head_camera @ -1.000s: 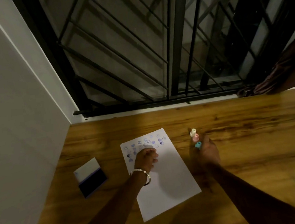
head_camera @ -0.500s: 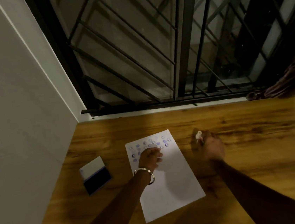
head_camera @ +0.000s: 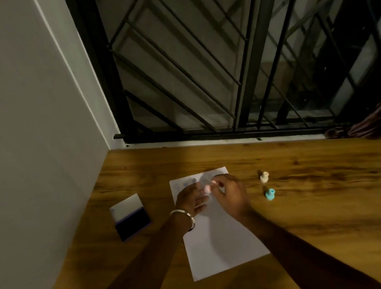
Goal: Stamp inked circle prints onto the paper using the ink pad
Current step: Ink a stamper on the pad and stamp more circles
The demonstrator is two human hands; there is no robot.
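A white paper lies on the wooden table, with blue prints along its far end, partly hidden by my hands. My right hand hovers over that end and pinches a small pink stamp, which is blurred. My left hand is beside it with fingers spread, palm turned toward the stamp and fingertips close to it. The open ink pad, dark pad and white lid, sits left of the paper.
A cream stamp and a teal stamp stand on the table right of the paper. A white wall borders the table on the left. A barred window runs along the far edge, with dark cloth at the right.
My right hand left the stamps on the right and came over the paper carrying the pink one. My left hand lifted off the paper and opened. The view shifted.
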